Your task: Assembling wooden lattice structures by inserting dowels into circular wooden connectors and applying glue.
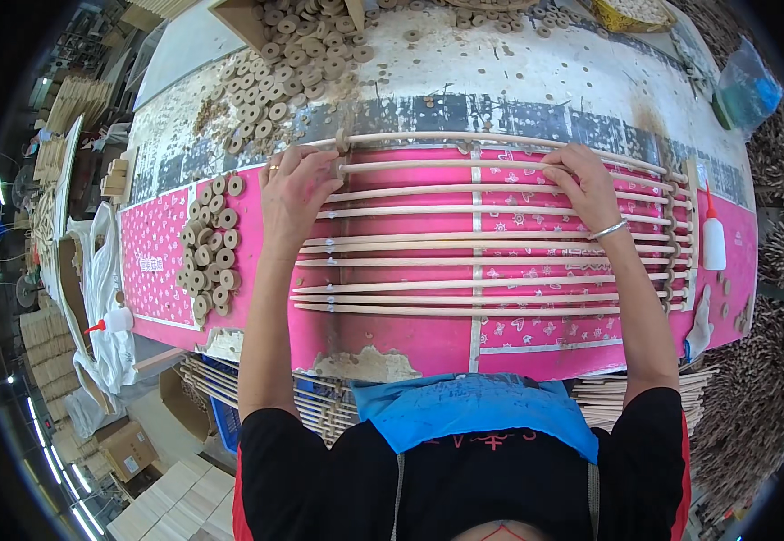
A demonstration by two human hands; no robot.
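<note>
- Here, the fingers of the left hand (295, 191) grasp a disc (337, 169) at the left end of a rod (437, 166).
- Fingers of the right hand (588, 187) pinch this same rod.

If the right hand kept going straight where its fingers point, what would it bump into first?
Most likely the second wooden rod from the far side, which the right hand already seems to touch; exact depth is hard to judge.

Lit tube lights (52, 465), stacked pale boards (167, 505), cardboard box (128, 450), pink-covered worktable (446, 338)
</note>
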